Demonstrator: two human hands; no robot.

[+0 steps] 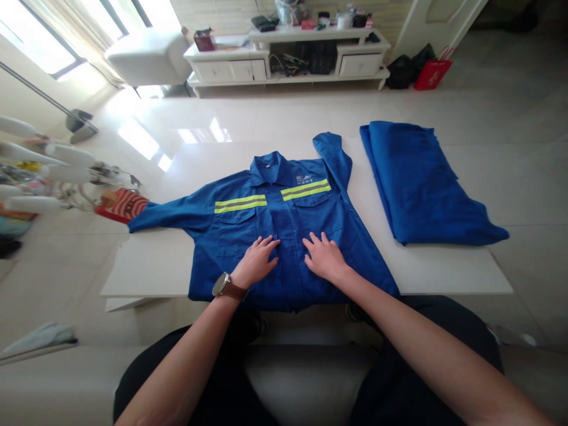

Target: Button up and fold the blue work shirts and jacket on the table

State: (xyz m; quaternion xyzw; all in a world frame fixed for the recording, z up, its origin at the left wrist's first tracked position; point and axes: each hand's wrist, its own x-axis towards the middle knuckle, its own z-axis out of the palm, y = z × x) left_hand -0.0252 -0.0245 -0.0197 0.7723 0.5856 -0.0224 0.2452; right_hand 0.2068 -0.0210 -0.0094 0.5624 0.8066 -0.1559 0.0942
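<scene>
A blue work jacket [284,225] with yellow-green reflective strips lies front side up on the white table [146,266], its collar pointing away from me. My left hand [256,260] rests on the jacket's front, left of the button placket, fingers apart. Flat on the other side of the placket lies my right hand [325,255], its fingers spread. The jacket's left-side sleeve stretches out past the table's edge, while the right-side sleeve is bent near the shoulder. The lower hem hangs over the near edge. To the right sits a folded blue cloth garment [417,183].
A red patterned bag [119,204] touches the sleeve end at left, beside a rack with white rollers [71,165]. Across the tiled floor stand a white TV cabinet [231,68], a pale stool [148,56] and a red paper bag [432,72].
</scene>
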